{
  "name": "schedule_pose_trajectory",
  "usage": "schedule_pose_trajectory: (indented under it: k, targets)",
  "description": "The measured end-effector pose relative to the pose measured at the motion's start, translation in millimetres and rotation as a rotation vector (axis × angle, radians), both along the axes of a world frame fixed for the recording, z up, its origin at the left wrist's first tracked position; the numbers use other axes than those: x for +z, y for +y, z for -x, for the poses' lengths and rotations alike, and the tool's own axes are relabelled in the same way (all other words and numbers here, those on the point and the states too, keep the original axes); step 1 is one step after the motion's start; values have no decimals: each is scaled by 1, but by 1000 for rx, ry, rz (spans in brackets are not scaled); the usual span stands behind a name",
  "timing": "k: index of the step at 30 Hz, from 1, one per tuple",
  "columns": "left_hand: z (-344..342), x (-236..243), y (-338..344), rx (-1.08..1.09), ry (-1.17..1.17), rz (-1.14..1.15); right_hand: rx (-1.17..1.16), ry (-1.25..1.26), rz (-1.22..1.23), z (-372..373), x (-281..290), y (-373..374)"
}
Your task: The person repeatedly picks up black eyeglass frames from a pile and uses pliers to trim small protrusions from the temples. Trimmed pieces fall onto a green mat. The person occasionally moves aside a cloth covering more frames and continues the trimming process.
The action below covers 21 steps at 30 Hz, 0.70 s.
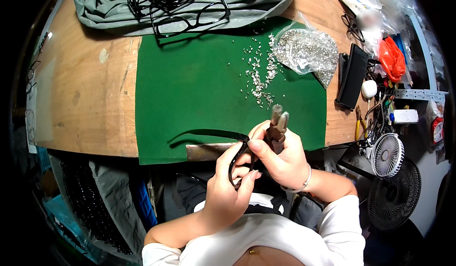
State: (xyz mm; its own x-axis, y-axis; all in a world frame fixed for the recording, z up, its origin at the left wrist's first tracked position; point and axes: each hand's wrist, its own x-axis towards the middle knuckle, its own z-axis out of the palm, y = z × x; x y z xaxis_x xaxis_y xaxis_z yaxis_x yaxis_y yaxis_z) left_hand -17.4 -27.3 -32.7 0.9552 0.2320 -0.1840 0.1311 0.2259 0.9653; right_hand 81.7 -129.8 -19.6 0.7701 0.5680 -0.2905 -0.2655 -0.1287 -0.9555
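Observation:
Near the front edge of the green mat (190, 85), my left hand (221, 192) is closed round a black eyeglass frame (232, 168). One temple arm of the frame sticks out to the left over the mat. My right hand (289, 159) grips metal pliers (277, 125), jaws pointing up and away from the frame. My right thumb and fingers also come close to the frame; whether they touch it is hard to tell. Small silvery metal pieces (259, 83) lie scattered beyond the pliers, next to a clear plastic bag (304, 47) full of them.
A tangled pile of black eyeglass frames (175, 0) rests on grey cloth (102, 9) at the back. To the right are a black phone-like device (352, 76), yellow-handled pliers (358, 123), cables, a white fan (387, 154) and a black fan (394, 195).

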Motion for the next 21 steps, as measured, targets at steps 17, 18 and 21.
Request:
schedule_pose_trajectory:
  k: [17,18,21]
  targets:
    - [2,35,42,-273,167,524,191,575,-20,-19,27,-4]
    - [5,37,45,-275,183,534,220,412,-64,-17,24,-7]
    - [7,43,57,-327,232,535,594,207,218,-31,32,-27]
